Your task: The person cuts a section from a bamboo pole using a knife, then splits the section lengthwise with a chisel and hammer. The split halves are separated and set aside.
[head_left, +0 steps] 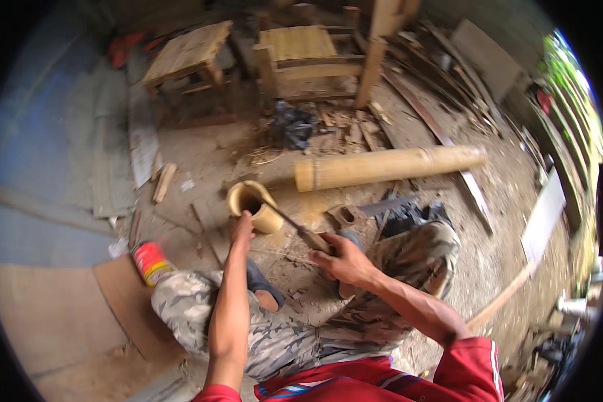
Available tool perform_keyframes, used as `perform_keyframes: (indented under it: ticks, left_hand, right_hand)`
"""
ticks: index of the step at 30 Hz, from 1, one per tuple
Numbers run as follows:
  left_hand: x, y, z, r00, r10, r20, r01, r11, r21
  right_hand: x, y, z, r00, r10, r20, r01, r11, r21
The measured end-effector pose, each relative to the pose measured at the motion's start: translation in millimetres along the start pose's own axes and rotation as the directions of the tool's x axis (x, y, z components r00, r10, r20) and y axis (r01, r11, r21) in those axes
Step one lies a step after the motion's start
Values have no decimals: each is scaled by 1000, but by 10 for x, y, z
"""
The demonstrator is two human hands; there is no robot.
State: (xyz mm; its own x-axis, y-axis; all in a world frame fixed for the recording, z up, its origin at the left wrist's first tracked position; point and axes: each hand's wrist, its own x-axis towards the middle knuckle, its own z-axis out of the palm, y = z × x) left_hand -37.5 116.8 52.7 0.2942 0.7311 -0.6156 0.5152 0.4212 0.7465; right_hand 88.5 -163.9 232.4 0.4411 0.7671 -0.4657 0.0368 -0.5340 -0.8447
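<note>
A short, hollow bamboo section sits on the ground in front of me, its open end facing up toward me. My left hand grips its near rim. My right hand is closed around the wooden handle of a knife. The dark, narrow blade slants up and left, its tip end at the bamboo's open mouth. Whether the blade touches the inner wall I cannot tell. Just right of the bamboo lies a handsaw with a wooden grip.
A long bamboo pole lies beyond the saw. A red and yellow can stands by my left knee. Farther back are two wooden stools, a black plastic bag and wood scraps. Planks are piled at the far right.
</note>
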Motion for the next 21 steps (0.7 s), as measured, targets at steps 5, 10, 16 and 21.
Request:
perform_keyframes:
  ticks: [5,10,16,21]
  left_hand:
    - [419,-195,-49,981,167,-97,-163,985,55]
    - [130,55,-16,979,187,-82,-184,982,39]
    - [293,-79,-63,973,224,-48,-222,974,47]
    - [263,-130,68,946,294,-134,-291,956,42]
  right_hand:
    - [-53,-172,283,988,14,156,-89,871,483]
    - [-45,-4,617,982,-8,189,-128,711,692]
    - [119,294,898,993,92,69,-113,875,471]
    - [196,544,1023,992,11,-124,15,977,211]
